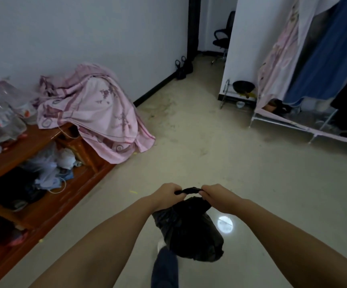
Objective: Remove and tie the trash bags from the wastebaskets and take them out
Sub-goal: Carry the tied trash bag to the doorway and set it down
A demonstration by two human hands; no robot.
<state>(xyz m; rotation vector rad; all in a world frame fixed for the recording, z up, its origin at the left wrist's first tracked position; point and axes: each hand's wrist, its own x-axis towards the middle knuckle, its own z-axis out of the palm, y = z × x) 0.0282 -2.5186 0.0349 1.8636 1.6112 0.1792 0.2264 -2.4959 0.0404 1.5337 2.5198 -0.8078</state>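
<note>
From the head camera I look down at a pale, glossy floor (220, 152). My left hand (167, 196) and right hand (215, 195) are stretched out in front of me, both with fingers curled tight. Between them runs a twisted black strip, the gathered top of a black trash bag (189, 229); each hand grips one end of that strip. The bag hangs below my hands, clear of the floor, bulging and crumpled. Beneath it I see a leg in dark blue trousers (165, 269).

To my left stands a low reddish wooden cabinet (43, 204) with open shelves holding crumpled clothes and bags. Clear plastic bottles (0, 113) crowd its top, and a pink patterned cloth (97, 113) is draped over its far end, reaching the floor.

To my right is a fabric wardrobe (324, 65) with a blue garment and dark clothes hanging inside. Farther back, a doorway shows a black office chair (223, 38).
</note>
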